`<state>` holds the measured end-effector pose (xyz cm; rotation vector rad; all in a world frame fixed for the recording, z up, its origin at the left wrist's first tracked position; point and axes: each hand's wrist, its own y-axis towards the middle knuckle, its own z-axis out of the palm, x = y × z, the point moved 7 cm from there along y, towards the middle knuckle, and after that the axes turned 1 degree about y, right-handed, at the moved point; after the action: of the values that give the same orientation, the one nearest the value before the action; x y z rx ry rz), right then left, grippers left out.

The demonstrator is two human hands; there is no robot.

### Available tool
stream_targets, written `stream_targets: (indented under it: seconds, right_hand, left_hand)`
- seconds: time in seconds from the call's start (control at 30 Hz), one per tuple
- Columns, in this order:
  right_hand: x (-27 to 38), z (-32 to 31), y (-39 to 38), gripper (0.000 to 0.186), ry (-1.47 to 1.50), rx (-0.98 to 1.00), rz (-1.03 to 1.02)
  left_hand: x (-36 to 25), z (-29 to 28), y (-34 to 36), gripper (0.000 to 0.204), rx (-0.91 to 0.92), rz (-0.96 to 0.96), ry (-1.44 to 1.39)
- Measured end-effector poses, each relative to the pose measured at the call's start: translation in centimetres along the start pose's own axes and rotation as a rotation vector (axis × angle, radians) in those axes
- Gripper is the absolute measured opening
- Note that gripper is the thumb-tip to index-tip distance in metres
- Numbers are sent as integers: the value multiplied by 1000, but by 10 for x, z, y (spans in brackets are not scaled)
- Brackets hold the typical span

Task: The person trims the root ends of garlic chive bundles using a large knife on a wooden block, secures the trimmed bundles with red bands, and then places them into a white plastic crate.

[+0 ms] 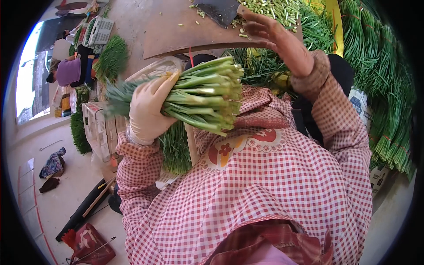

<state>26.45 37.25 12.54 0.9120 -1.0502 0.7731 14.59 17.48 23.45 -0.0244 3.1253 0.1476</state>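
My left hand [148, 110], in a pale glove, grips a thick bunch of green stalks [205, 95], cut ends pointing right, held up over my checked apron. My right hand [278, 39], bare, reaches up with fingers spread toward the wooden cutting board [176, 31]. It hovers just right of the cleaver [218, 11] and beside the pile of chopped green pieces [271, 9] on the board, and it holds nothing.
Long green stalks [384, 88] are heaped along the right side, with more stalks [174, 150] below my left hand. White plastic crates [99, 128] stand at left. Another person in purple [68, 70] sits at far left. A red dustpan and brush [90, 245] lie on the floor.
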Motion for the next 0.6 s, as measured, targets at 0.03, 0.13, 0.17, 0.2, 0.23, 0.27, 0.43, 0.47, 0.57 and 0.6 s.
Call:
stream_targets:
  seconds: [0.03, 0.13, 0.17, 0.2, 0.23, 0.27, 0.43, 0.47, 0.57, 0.6]
  right_hand:
    - [-6, -7, 2, 82, -191, 78, 109]
    - [-40, 31, -9, 84, -5, 376, 490]
    - [-52, 53, -11, 82, 185, 439, 539]
    - [-68, 72, -14, 80, 375, 501, 586]
    - [-84, 84, -20, 77, 473, 598, 565]
    - [-90, 93, -25, 75, 573, 698, 540]
    - [-86, 88, -27, 45, 811, 419, 648]
    - [-85, 87, -29, 44, 783, 431, 625]
    - [-107, 73, -39, 46, 804, 251, 677]
    - [-103, 74, -38, 46, 801, 256, 678]
  left_hand:
    - [-5, -1, 9, 69, -10, 72, 42]
    - [-15, 14, 32, 64, 22, 200, 48]
    - [-16, 22, 36, 64, 39, 209, -14]
    - [-16, 33, 39, 63, 55, 216, -75]
    - [-17, 45, 41, 56, 60, 215, -165]
    - [-11, 64, 37, 58, 112, 180, -214]
    - [1, 60, 17, 85, 4, -63, -109]
    - [0, 54, 12, 87, -12, -142, -95]
    - [12, 46, -26, 65, -243, -205, -188]
    - [20, 48, -48, 55, -361, -220, -289]
